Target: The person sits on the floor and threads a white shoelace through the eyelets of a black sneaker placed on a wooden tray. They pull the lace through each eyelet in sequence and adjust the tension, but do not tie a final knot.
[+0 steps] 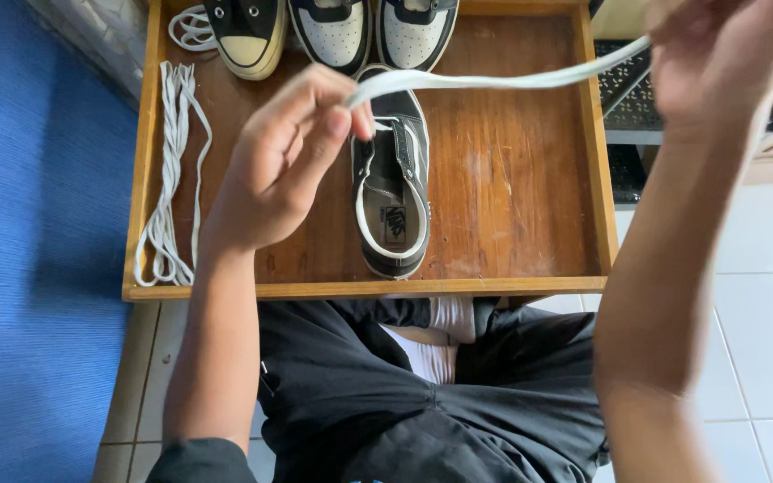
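- Where the view begins, nearest of all, the person sits in black trousers (351,402) with a strip of white cloth showing at the lap, on pale floor tiles (762,313) beside a blue mat (29,250).
- Just beyond the knees lies a shallow wooden tray (512,179) with raised edges, its brown base scuffed pale in places.
- The left hand (284,161) hovers over the tray, thumb and forefinger closed in a pinch on one end of a white shoelace (494,80); the other fingers curl loosely.
- The lace is flat, broad and clean white, drawn in a taut line from that pinch up and across to the right hand (717,54).
- The right hand is raised at the top corner, closed round the lace's other end; how its fingertips grip I cannot tell, since it is blurred and cut by the edge.
- Under the lace, in the middle of the tray, stands a black low sneaker (393,188) with a white sole rim, heel toward the person.
- At the tray's left side lies a bundle of white laces (170,179).
- Farthest off, along the far edge, three more shoes: a black one with a cream toe cap (245,36), then two white-and-black ones (373,31).
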